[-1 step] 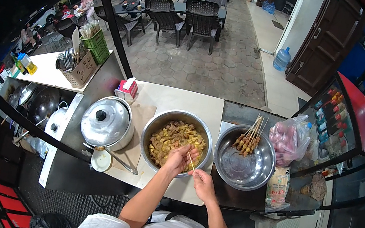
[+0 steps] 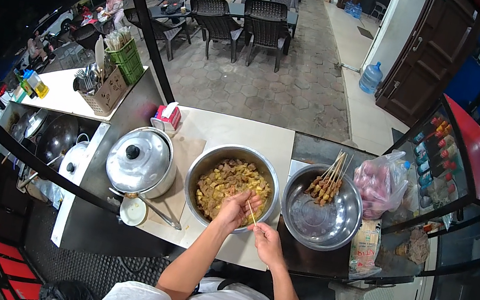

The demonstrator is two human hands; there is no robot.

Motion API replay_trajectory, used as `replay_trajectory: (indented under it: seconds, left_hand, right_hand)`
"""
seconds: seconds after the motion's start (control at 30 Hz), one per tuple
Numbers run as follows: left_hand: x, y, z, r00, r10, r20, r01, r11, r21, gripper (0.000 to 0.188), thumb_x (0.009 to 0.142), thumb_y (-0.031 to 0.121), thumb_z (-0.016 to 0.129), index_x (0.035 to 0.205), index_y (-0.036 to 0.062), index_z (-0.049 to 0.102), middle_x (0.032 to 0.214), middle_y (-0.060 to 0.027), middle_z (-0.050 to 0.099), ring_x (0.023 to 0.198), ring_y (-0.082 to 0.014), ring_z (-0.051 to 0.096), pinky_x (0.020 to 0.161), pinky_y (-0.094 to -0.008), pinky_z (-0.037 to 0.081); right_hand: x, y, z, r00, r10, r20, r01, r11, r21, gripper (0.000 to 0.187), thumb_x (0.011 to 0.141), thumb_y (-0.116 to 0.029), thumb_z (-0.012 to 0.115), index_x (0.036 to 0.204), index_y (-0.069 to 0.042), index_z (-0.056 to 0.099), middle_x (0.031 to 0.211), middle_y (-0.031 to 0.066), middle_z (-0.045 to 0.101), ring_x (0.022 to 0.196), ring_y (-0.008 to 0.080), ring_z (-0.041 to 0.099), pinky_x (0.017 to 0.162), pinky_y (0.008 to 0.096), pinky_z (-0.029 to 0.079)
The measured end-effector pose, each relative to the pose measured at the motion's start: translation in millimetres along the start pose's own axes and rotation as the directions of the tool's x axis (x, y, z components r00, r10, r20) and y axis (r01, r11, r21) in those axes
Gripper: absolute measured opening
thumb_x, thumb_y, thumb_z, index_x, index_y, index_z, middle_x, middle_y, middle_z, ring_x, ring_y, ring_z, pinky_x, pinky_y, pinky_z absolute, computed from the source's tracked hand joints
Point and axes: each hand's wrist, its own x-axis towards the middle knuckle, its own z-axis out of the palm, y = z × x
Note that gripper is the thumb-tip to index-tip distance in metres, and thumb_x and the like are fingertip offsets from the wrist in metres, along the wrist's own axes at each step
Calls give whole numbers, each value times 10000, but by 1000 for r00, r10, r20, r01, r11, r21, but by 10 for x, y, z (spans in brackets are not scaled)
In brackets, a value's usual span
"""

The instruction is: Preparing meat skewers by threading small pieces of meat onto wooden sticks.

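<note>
A steel bowl (image 2: 191, 181) in front of me holds chunks of yellowish marinated meat (image 2: 228, 181). Over its near right part is my left hand (image 2: 234, 210), palm turned up and fingers curled at the tip of a thin wooden skewer (image 2: 251, 213); what lies in those fingers is too small to make out. Just beyond the bowl's near rim, my right hand (image 2: 266, 243) pinches the skewer's lower end. To the right, a second steel bowl (image 2: 318, 218) has several loaded meat skewers (image 2: 326, 188) leaning on its far side, bare ends up.
Left of the meat bowl stands a lidded aluminium pot (image 2: 138, 161), with tongs (image 2: 161, 214) and a small white dish (image 2: 133, 211) before it. A bag of pinkish items (image 2: 378, 184) and a pack of skewers (image 2: 366, 246) lie at right. A tissue pack (image 2: 167, 116) sits behind the pot.
</note>
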Motion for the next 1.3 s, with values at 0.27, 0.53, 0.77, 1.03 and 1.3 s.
replay_trajectory:
  seconds: [0.27,0.53,0.77,1.03,1.3]
  left_hand:
    - [20,-55,83,999,42,-7,-42,990,-136,267,917,242,509,1048,10,536,992,-96,611,930,-188,593,832,-316,486]
    - [17,-98,117,998,66,-1,-65,984,-167,269,921,248,504,1046,11,535,1000,-101,607,950,-185,589,844,-315,479]
    - [43,-119,89,992,125,-33,-129,981,-144,273,916,242,512,1045,2,534,1020,-111,605,957,-186,586,857,-308,472]
    - [62,-125,60,988,143,-59,-149,981,-123,295,906,237,531,1043,-25,541,1006,-117,613,927,-191,593,861,-309,467]
    - [59,-95,36,979,200,-38,-203,976,-77,274,904,214,533,1012,-36,558,945,-123,627,896,-202,601,848,-308,469]
  right_hand:
    - [58,43,30,994,-90,-59,86,994,-70,189,926,-133,442,926,-27,599,563,-76,341,492,23,310,447,211,261]
    - [86,44,-2,995,-73,-75,64,992,-110,212,909,-136,463,946,16,606,670,21,534,611,104,466,579,262,391]
    - [123,-2,-3,982,181,59,-190,909,372,191,924,-112,446,948,6,595,534,-26,409,440,53,361,417,226,303]
    - [201,111,132,995,-89,-44,89,996,-1,220,922,-123,421,924,6,598,507,52,468,430,148,446,434,280,343]
    - [150,-24,175,971,-182,-154,101,900,-425,190,883,-120,471,908,20,597,672,137,582,586,235,547,576,344,423]
